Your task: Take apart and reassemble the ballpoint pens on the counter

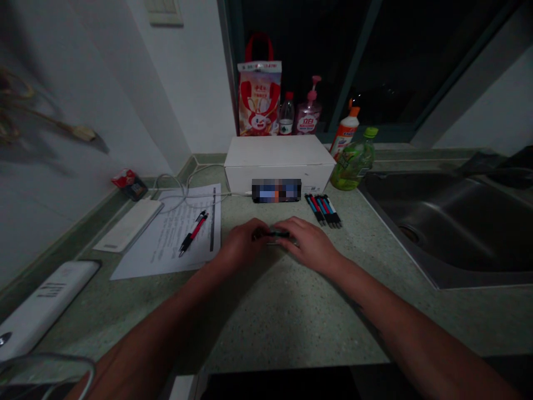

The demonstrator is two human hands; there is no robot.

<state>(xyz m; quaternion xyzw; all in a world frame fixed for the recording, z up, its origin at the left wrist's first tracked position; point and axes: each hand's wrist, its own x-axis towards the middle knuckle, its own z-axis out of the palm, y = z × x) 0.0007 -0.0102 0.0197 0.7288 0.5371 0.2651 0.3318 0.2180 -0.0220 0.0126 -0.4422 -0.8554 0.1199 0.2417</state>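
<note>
My left hand (245,241) and my right hand (306,241) meet above the middle of the countertop (266,322). Both are closed, fingertips gripping a slim dark pen (278,234) that lies crosswise between them and has a greenish tint. Fingers cover its ends, so its details are hidden. Right of my hands lies a row of several pens (323,211) with black grips and red, blue and white barrels. On the printed paper (166,244) to the left rests a red and black pen (194,233). Beyond my hands a phone (276,191) leans against a white box (278,153).
A sink (458,222) is set in at the right, near a green bottle (353,164) and an orange bottle (345,130). A pump bottle (308,114) and a red bag (259,100) stand behind the box. A power bank (129,225) and cable (187,186) lie left.
</note>
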